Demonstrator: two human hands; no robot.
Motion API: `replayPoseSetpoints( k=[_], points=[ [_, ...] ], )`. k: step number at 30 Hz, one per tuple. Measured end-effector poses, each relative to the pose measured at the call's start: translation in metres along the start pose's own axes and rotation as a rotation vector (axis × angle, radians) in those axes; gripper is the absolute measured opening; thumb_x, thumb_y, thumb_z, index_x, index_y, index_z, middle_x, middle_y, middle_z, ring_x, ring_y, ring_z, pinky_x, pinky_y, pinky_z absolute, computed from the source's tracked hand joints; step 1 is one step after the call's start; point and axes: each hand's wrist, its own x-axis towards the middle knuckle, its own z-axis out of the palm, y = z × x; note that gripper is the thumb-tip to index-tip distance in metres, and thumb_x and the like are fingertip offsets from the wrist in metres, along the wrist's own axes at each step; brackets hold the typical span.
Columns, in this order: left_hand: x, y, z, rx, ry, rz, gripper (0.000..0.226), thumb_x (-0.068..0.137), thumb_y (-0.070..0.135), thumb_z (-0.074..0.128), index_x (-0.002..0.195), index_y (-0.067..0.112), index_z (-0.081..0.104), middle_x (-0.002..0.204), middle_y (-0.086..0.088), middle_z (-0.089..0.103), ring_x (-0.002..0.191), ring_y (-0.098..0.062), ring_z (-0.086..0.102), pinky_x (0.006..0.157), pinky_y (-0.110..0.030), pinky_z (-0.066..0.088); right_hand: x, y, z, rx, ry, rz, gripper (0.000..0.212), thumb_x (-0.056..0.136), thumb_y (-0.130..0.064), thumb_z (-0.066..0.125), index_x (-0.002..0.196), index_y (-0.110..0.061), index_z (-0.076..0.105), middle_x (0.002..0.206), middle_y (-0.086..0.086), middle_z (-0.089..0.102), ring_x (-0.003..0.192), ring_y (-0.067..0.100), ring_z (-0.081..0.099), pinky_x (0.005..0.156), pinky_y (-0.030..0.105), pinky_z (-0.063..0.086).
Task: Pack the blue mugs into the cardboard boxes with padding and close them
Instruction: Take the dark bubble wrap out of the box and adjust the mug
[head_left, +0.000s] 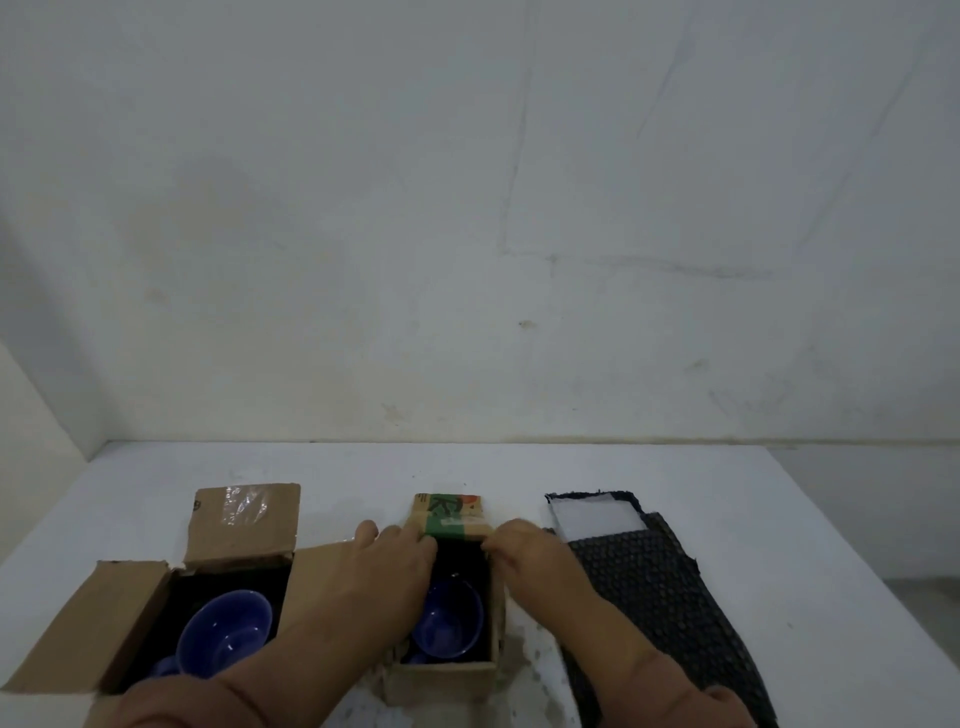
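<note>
Two open cardboard boxes stand on the white table. The left box holds a blue mug on black padding, flaps spread out. The smaller middle box holds another blue mug on dark padding. Its far flap, printed green and red, stands up. My left hand and my right hand both pinch the base of that flap at the box's far rim, one at each side.
Dark bubble-wrap sheets lie to the right of the middle box, with a white foam piece at their far end. The table's right edge drops away. A pale wall rises behind the table.
</note>
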Motion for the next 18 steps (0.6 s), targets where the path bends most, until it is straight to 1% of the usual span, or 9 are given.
replayPoseSetpoints(
  k=[2,3,5,8,11,13,14,16,18],
  points=[
    [0.000,0.013,-0.008,-0.058,0.023,-0.009,0.027,0.076,0.022,0.059,0.101,0.028,0.049,0.108,0.004,0.051,0.099,-0.021,0.051,0.079,-0.036,0.025,-0.020,0.023,-0.018,0.068,0.144,0.210,0.023,0.084,0.003,0.054,0.097,-0.004,0.071,0.100,0.015,0.068,0.090,0.026,0.065,0.081,0.029,0.051],
    [0.001,0.024,-0.011,-0.124,0.040,-0.003,0.025,0.079,0.024,0.057,0.103,0.027,0.050,0.110,0.004,0.051,0.101,-0.020,0.050,0.078,-0.034,0.024,-0.032,0.036,-0.027,0.053,0.125,0.352,0.024,0.088,-0.002,0.052,0.101,-0.007,0.070,0.105,0.013,0.066,0.094,0.025,0.063,0.084,0.026,0.048],
    [0.005,0.051,-0.016,-0.337,0.082,0.041,0.018,0.088,0.022,0.051,0.105,0.024,0.055,0.111,0.004,0.053,0.105,-0.020,0.050,0.080,-0.031,0.030,-0.056,0.063,-0.036,-0.015,-0.040,0.592,0.025,0.092,-0.011,0.049,0.110,-0.011,0.066,0.117,0.009,0.059,0.102,0.021,0.058,0.087,0.022,0.043],
    [0.010,0.097,-0.016,-0.606,0.086,0.189,0.019,0.092,0.013,0.046,0.106,0.015,0.059,0.111,-0.003,0.053,0.104,-0.021,0.048,0.083,-0.026,0.035,-0.087,0.082,-0.034,-0.136,-0.238,0.723,0.036,0.089,-0.026,0.054,0.123,-0.014,0.054,0.128,0.009,0.045,0.114,0.021,0.047,0.093,0.028,0.045],
    [0.014,0.144,-0.004,-0.676,-0.033,0.260,0.026,0.090,0.007,0.046,0.112,0.011,0.058,0.118,-0.007,0.051,0.108,-0.019,0.047,0.086,-0.021,0.034,-0.105,0.089,-0.024,-0.176,-0.316,0.741,0.052,0.086,-0.036,0.058,0.132,-0.018,0.042,0.133,0.009,0.037,0.122,0.025,0.038,0.097,0.032,0.042],
    [0.019,0.166,0.005,-0.744,-0.276,0.140,0.028,0.091,0.011,0.048,0.119,0.011,0.053,0.122,-0.007,0.048,0.108,-0.018,0.047,0.085,-0.020,0.037,-0.111,0.090,-0.017,-0.211,-0.275,0.702,0.044,0.087,-0.035,0.056,0.127,-0.018,0.046,0.131,0.007,0.039,0.120,0.024,0.038,0.095,0.031,0.043],
    [0.021,0.175,0.008,-0.843,-0.420,0.022,0.027,0.091,0.014,0.050,0.118,0.012,0.052,0.119,-0.006,0.049,0.102,-0.017,0.050,0.080,-0.020,0.040,-0.113,0.091,-0.015,-0.228,-0.252,0.683,0.038,0.089,-0.033,0.055,0.124,-0.018,0.048,0.130,0.007,0.040,0.119,0.023,0.039,0.093,0.030,0.044],
    [0.023,0.187,0.010,-1.135,-0.629,-0.270,0.008,0.088,0.015,0.057,0.096,0.014,0.054,0.096,-0.003,0.053,0.079,-0.013,0.051,0.063,-0.022,0.042,-0.117,0.094,-0.011,-0.254,-0.211,0.653,0.028,0.092,-0.025,0.049,0.118,-0.017,0.053,0.128,0.006,0.044,0.116,0.022,0.041,0.088,0.028,0.043],
    [0.027,0.195,0.014,-1.386,-0.654,-0.536,0.014,0.088,0.014,0.059,0.079,0.016,0.049,0.077,-0.001,0.047,0.066,-0.012,0.045,0.055,-0.023,0.037,-0.121,0.097,-0.012,-0.258,-0.160,0.626,0.023,0.093,-0.020,0.044,0.112,-0.015,0.056,0.125,0.005,0.048,0.112,0.021,0.044,0.084,0.027,0.042]
  ],
)
